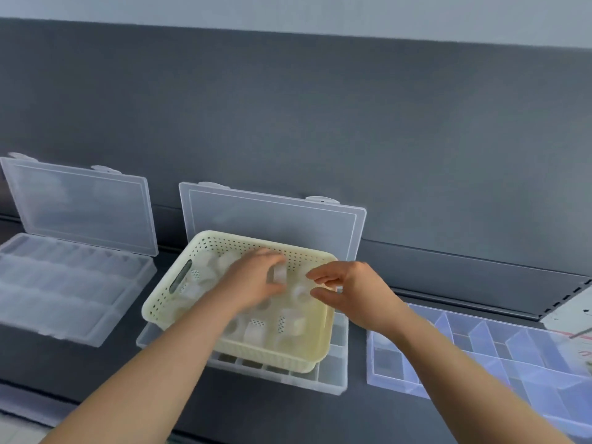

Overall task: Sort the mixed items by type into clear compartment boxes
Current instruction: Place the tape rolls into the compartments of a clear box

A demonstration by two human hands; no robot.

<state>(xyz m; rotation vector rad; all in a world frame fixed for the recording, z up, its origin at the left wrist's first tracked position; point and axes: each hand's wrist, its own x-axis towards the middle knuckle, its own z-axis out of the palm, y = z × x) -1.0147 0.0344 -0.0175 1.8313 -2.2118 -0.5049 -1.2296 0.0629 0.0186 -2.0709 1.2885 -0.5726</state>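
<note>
Cream basket (224, 236) of blurred white items (256, 331) sits on the middle compartment box (288, 376), covering most cells; left hand (253, 280) pinches one white piece (279, 273); right hand (352, 293) hovers at the right rim, fingers apart, empty; left box (64, 283) and right box (480, 347) flank it on the tabletop (256, 418).

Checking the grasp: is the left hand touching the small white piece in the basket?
Touching. Head view: left hand pinches the white piece between thumb and fingers.

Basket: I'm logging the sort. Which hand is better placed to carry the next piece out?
Left, probably: the left hand pinches a white piece in the basket; the right hand hovers, apparently empty.
</note>
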